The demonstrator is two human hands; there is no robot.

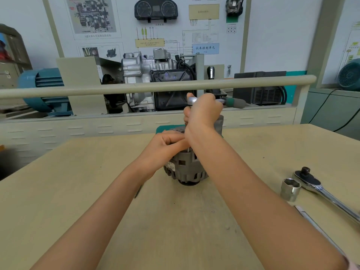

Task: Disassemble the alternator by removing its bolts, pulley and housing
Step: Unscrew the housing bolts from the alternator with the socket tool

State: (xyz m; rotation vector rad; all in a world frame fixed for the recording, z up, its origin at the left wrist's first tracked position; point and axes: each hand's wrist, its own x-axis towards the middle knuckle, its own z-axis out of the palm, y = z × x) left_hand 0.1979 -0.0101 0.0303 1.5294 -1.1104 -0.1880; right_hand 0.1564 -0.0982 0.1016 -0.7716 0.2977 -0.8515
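Note:
A grey alternator (186, 168) stands on the beige table (78, 191) in the middle of the view. My left hand (163, 147) rests on its top with fingers curled around the upper housing. Above it, my right hand (202, 114) grips a T-shaped tool with a silver and green-grey handle (233, 102); a thin shaft (189, 150) runs down from the fist into the top of the alternator. My hands hide the alternator's upper face and its bolts.
A chrome ratchet wrench (321, 190) and a loose socket (290, 189) lie at the right of the table, with a thin metal tool (311, 221) nearer me. A small dark piece (138, 190) lies by my left forearm. A rail (155, 84) and training engine (155, 75) stand behind.

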